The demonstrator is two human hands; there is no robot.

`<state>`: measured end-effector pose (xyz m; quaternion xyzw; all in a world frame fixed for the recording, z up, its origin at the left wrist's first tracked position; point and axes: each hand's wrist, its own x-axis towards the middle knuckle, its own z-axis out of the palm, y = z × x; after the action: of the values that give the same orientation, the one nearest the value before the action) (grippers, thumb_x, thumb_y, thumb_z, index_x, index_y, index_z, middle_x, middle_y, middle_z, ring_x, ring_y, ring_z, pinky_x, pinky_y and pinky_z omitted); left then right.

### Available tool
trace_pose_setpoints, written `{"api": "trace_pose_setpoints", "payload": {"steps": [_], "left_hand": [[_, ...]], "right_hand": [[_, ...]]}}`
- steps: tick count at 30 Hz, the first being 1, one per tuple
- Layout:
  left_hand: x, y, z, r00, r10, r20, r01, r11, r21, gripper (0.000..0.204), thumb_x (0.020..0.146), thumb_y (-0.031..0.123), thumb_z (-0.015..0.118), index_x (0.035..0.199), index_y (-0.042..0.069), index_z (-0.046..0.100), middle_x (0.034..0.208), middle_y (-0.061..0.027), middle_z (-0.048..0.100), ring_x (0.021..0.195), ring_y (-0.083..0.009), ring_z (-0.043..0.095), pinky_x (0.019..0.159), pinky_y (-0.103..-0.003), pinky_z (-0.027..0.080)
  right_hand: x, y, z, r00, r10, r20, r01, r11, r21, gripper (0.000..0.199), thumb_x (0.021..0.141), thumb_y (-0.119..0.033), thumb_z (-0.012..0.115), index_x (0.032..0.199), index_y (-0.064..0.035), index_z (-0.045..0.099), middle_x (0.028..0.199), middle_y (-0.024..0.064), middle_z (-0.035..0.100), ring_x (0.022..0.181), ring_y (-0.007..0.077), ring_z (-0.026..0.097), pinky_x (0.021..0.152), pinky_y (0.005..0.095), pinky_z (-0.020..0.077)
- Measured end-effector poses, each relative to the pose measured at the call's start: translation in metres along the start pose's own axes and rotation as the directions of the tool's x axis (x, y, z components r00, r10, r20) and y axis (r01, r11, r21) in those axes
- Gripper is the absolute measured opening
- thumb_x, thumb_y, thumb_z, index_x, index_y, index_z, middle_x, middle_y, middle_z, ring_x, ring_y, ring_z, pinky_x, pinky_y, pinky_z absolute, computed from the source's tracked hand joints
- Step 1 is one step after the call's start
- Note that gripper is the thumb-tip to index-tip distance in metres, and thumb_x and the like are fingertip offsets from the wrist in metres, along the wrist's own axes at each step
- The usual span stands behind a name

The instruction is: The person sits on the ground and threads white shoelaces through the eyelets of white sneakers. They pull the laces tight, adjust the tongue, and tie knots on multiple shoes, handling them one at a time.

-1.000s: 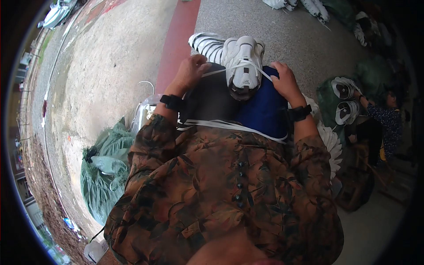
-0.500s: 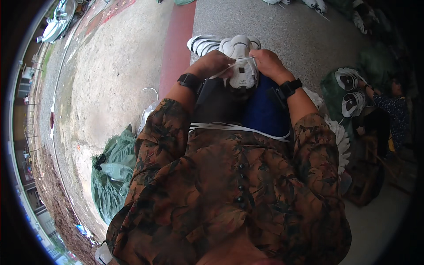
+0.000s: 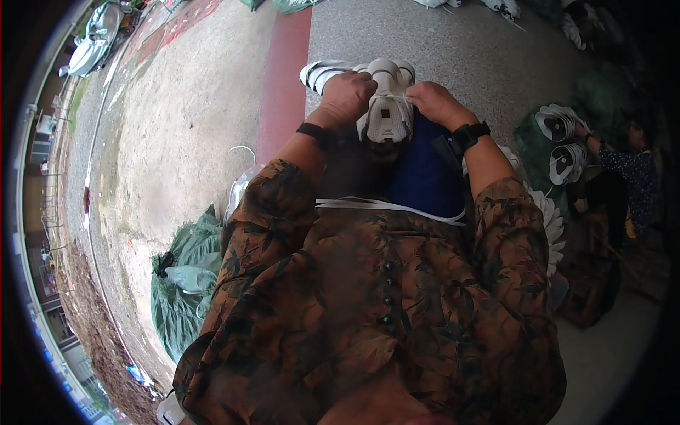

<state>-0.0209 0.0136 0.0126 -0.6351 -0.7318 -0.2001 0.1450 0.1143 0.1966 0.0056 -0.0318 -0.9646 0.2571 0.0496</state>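
A white mesh shoe [image 3: 386,126] with a small dark square on it lies over my lap, its dark-edged end toward me. My left hand [image 3: 350,98] is a closed fist at the shoe's left side, gripping a white shoelace [image 3: 398,97] that runs across the shoe. On the right side, my right hand [image 3: 435,105] pinches the lace between thumb and fingers, slightly off the shoe. More white shoe parts [image 3: 324,73] are lined up behind my left hand. Loose white laces [image 3: 389,205] lie across my lap over dark blue cloth [image 3: 425,173].
Green sacks stand around: one sack [image 3: 188,283] at my left. White shoe pieces [image 3: 551,227] are stacked by my right elbow. Another person [image 3: 634,170] sits at the right, a hand at white shoes [image 3: 567,163]. A red stripe [image 3: 283,78] crosses the concrete ground.
My left hand has drawn away from the shoe's middle to its left and closed into a fist. The lace now lies across the shoe. My right hand has shifted slightly right.
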Motion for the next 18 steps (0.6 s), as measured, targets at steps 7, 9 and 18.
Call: {"api": "trace_pose_setpoints", "payload": {"steps": [7, 9, 18], "left_hand": [[-0.041, -0.002, 0.007, 0.995, -0.065, 0.07, 0.074, 0.988, -0.135, 0.002, 0.07, 0.012, 0.057, 0.069, 0.011, 0.058, 0.07, -0.0055, 0.057, 0.069, -0.0261, 0.06, 0.06, -0.037, 0.049], [-0.041, -0.006, 0.003, 0.989, -0.115, 0.092, 0.13, 0.974, -0.186, 0.006, 0.073, 0.016, 0.059, 0.07, 0.011, 0.059, 0.071, -0.0065, 0.059, 0.069, -0.0271, 0.061, 0.06, -0.037, 0.049], [-0.074, -0.016, -0.005, 0.934, -0.296, 0.2, 0.343, 0.899, -0.273, 0.009, 0.077, 0.019, 0.062, 0.077, 0.011, 0.065, 0.075, -0.0085, 0.064, 0.073, -0.028, 0.063, 0.065, -0.035, 0.049]], "right_hand": [[-0.017, -0.001, 0.009, 0.968, 0.117, 0.224, -0.19, 0.919, 0.344, 0.012, 0.076, -0.008, 0.056, 0.08, 0.0031, 0.06, 0.07, 0.0065, 0.058, 0.07, 0.0122, 0.053, 0.067, 0.0283, 0.0433], [-0.013, -0.023, 0.0, 0.983, 0.061, 0.171, -0.116, 0.935, 0.335, 0.012, 0.074, -0.007, 0.057, 0.079, 0.0026, 0.06, 0.07, 0.0073, 0.059, 0.07, 0.0132, 0.054, 0.067, 0.0285, 0.0437], [-0.011, -0.022, -0.007, 0.958, 0.159, 0.24, -0.253, 0.863, 0.438, 0.013, 0.064, -0.005, 0.06, 0.076, 0.0012, 0.06, 0.07, 0.0169, 0.059, 0.069, 0.0259, 0.059, 0.063, 0.0352, 0.044]]}}
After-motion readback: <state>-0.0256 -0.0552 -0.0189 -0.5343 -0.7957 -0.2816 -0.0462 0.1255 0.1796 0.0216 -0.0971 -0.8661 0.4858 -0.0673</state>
